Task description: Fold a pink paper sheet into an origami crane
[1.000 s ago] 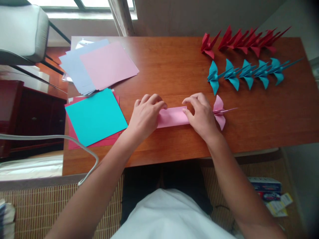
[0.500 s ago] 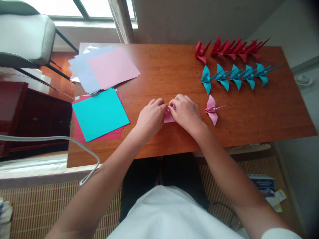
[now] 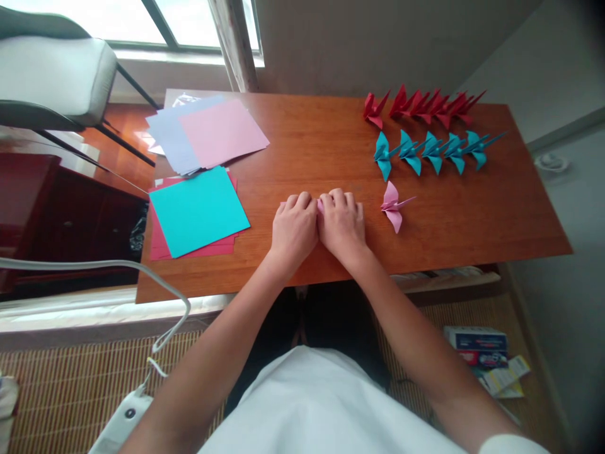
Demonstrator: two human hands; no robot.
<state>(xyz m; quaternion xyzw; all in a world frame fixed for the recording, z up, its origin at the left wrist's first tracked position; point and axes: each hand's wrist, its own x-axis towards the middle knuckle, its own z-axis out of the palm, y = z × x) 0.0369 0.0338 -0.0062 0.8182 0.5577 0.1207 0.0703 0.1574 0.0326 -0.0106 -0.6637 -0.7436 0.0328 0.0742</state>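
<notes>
In the head view, lays the left hand (image 3: 297,228) and right hand (image 3: 342,224) side by side over pink paper (image 3: 320,205) at mid-frame, both curled and hiding most of it; pinching or merely pressing, impossible to tell. To the right, on the wooden table (image 3: 307,151), shows a pink crane (image 3: 392,205); toward upper right, a row of blue cranes (image 3: 432,153) and, beyond, red cranes (image 3: 424,108). At left, shows a turquoise sheet (image 3: 199,213) atop red sheets (image 3: 210,250).
</notes>
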